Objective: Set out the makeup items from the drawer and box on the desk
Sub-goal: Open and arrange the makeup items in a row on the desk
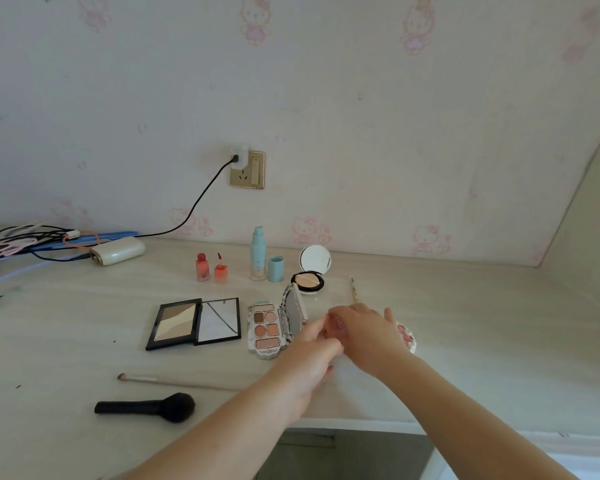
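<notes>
On the desk (465, 341), both hands' fingers (321, 325) pinch a small pink item (340, 323) (blurred)

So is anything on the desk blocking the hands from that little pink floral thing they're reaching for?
Nothing visible does. Both the left hand and right hand are already on the small pink floral case, beside the open pastel eyeshadow palette; their exact grip is hidden.

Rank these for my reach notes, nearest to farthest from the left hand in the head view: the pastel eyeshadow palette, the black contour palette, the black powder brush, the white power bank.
From the left hand:
1. Pastel eyeshadow palette, right beside it.
2. Black contour palette, further left.
3. Black powder brush, front left of the desk.
4. White power bank, far back left, by the cables.
</notes>
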A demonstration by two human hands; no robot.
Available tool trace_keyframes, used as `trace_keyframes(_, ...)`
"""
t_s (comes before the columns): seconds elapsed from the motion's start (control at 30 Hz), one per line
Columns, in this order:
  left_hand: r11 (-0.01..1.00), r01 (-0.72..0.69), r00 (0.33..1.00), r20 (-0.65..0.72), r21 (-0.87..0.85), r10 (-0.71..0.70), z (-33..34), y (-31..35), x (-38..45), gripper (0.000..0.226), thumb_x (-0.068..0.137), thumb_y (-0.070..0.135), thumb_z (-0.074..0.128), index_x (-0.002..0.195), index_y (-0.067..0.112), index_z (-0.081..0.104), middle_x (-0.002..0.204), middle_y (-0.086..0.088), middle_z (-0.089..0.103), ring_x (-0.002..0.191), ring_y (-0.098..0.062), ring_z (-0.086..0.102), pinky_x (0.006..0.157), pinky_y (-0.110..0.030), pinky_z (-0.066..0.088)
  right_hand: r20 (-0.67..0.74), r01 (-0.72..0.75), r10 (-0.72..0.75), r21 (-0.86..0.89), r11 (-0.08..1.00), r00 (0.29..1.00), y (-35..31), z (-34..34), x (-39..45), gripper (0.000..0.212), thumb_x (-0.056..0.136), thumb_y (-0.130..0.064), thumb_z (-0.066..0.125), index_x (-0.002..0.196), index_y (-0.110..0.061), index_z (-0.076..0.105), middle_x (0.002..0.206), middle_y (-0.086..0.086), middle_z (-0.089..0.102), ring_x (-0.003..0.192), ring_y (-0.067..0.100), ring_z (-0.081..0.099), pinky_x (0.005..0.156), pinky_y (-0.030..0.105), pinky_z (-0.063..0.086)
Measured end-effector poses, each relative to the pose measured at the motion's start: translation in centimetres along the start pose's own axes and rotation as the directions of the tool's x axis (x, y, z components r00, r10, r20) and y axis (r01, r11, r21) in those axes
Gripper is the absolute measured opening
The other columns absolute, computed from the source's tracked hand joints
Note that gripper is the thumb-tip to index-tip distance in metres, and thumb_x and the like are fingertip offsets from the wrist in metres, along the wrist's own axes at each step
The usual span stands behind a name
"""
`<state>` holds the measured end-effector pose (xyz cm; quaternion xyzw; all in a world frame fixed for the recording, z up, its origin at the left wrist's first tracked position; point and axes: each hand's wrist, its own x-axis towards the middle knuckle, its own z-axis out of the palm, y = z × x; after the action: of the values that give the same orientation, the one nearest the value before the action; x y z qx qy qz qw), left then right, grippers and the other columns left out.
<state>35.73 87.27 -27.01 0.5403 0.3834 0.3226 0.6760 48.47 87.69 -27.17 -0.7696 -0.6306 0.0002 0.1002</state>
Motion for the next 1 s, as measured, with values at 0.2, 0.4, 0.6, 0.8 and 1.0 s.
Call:
trace_keyframes(0.2, 0.918, 0.006, 0.999, 0.034, -0.397, 0.009, -0.1, -0.2, 0.1, 0.05, 0.09, 0.037, 0.059, 0.138, 0.037, 0.044, 0.137, 0.004, 0.053, 0.122, -0.019, 0.055, 0.099, -0.04, 0.048, -0.133, 0.11, -0.026, 0.675, 0.729, 0.991, -0.2, -2.8, -2.5, 0.022, 0.091, -0.035, 0.057, 0.105, -0.05, 0.05, 0.108, -0.016, 0.06, 0.101, 0.002, 0.058, 0.085, 0.022, 0.044)
trace_keyframes(0.4, 0.832, 0.053, 0.977, 0.201, -0.553, 0.071, 0.1, 0.1, -0.5, 0.035, 0.09, 0.039, 0.055, 0.113, 0.016, 0.069, 0.107, -0.008, 0.071, 0.093, -0.022, 0.07, 0.081, -0.039, 0.056, -0.111, 0.122, -0.057, 0.776, 0.618, 0.992, -0.9, -3.7, -4.9, 0.028, 0.093, -0.03, 0.056, 0.092, -0.057, 0.048, 0.1, -0.025, 0.064, 0.096, -0.014, 0.057, 0.075, 0.008, 0.044)
trace_keyframes(0.6, 0.868, -0.023, 0.971, 0.194, -0.496, 0.137, 0.1, 0.0, -0.5, 0.035, 0.093, 0.031, 0.054, 0.128, 0.031, 0.057, 0.12, -0.002, 0.067, 0.105, -0.022, 0.066, 0.079, -0.035, 0.056, -0.127, 0.135, -0.071, 0.62, 0.773, 0.989, -0.9, -4.2, -5.5, 0.022, 0.097, -0.039, 0.045, 0.112, -0.048, 0.058, 0.097, -0.021, 0.068, 0.09, -0.002, 0.063, 0.079, 0.025, 0.053)
trace_keyframes(0.8, 0.851, -0.065, 0.977, 0.14, -0.521, 0.16, 0.4, -0.8, -0.5, 0.04, 0.09, 0.026, 0.059, 0.129, 0.032, 0.053, 0.112, -0.001, 0.071, 0.108, -0.025, 0.065, 0.078, -0.038, 0.057, -0.164, 0.13, -0.059, 0.468, 0.874, 0.985, -1.2, -3.9, -5.5, 0.026, 0.097, -0.038, 0.041, 0.116, -0.04, 0.058, 0.091, -0.013, 0.071, 0.08, 0.005, 0.065, 0.072, 0.029, 0.055)
trace_keyframes(1.0, 0.848, -0.041, 0.986, 0.117, -0.529, 0.12, 1.0, -0.9, -0.8, 0.033, 0.093, 0.023, 0.054, 0.126, 0.025, 0.054, 0.082, 0.004, 0.067, 0.044, -0.008, 0.053, 0.096, -0.055, 0.047, -0.105, 0.088, -0.066, 0.217, 0.972, 0.992, -1.3, -4.3, -4.8, 0.028, 0.098, -0.037, 0.034, 0.103, -0.024, 0.058, 0.076, 0.0, 0.065, 0.064, 0.019, 0.059, 0.063, 0.036, 0.051)
